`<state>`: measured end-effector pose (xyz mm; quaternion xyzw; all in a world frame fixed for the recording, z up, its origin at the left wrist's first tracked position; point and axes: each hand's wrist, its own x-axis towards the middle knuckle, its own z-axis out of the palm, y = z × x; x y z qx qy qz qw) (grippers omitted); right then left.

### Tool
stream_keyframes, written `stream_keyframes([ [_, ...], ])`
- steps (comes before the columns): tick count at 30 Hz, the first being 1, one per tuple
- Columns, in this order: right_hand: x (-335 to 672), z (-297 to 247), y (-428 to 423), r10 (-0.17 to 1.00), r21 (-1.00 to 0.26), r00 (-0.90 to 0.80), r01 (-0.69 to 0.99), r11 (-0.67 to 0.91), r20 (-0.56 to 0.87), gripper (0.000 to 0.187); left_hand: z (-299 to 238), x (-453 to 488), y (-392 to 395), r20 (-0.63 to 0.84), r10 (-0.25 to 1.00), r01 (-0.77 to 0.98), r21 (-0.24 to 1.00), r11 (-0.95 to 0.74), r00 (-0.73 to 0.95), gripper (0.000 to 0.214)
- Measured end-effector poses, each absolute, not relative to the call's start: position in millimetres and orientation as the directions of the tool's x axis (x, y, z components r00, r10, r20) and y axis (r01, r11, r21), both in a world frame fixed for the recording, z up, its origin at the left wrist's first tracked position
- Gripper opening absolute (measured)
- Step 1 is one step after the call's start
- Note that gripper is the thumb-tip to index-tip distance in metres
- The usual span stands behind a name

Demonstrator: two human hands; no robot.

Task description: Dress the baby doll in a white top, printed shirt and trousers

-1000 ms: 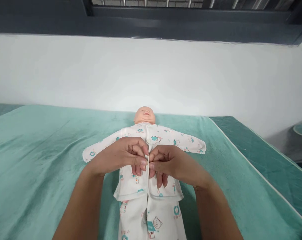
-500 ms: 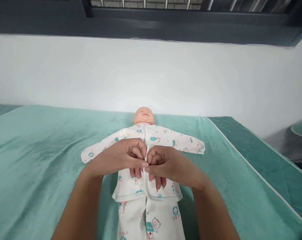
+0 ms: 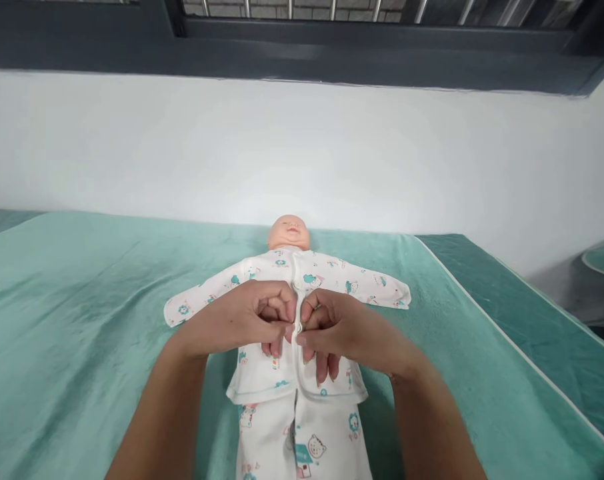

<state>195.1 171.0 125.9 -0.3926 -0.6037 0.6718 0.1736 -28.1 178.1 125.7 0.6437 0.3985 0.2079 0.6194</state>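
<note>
Left hand (image 3: 239, 317) and right hand (image 3: 352, 333) are pinched on white printed-cloth jacket (image 3: 267, 377); its upper round white button (image 3: 298, 285) seems fastened; middle, seemingly unfinished.

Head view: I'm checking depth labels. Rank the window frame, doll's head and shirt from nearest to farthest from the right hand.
1. Shirt: directly at the right hand.
2. Doll's head: beyond the hand, past the collar.
3. Window frame: farthest, across the top.

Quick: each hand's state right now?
Left hand: closed, pinching the white animal-print fabric shirt at its front.
Right hand: closed, pinching the same shirt alongside.
</note>
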Motion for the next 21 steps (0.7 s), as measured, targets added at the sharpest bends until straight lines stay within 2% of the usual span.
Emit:
stream_keyframes([
  [9, 194.3, 126.8, 170.6, 0.711, -0.937, -0.616, 0.293, -0.193, -0.339, 0.016, 126.0, -33.4, 179.0, -0.194, 0.727, 0.209, 0.975, 0.071, 0.659, 0.015],
  [21, 190.7, 128.4, 170.2, 0.712, -0.927, -0.609, 0.333, -0.171, -0.350, 0.016, 128.3, -29.0, 180.1, -0.245, 0.773, 0.260, 0.960, 0.107, 0.586, 0.028],
])
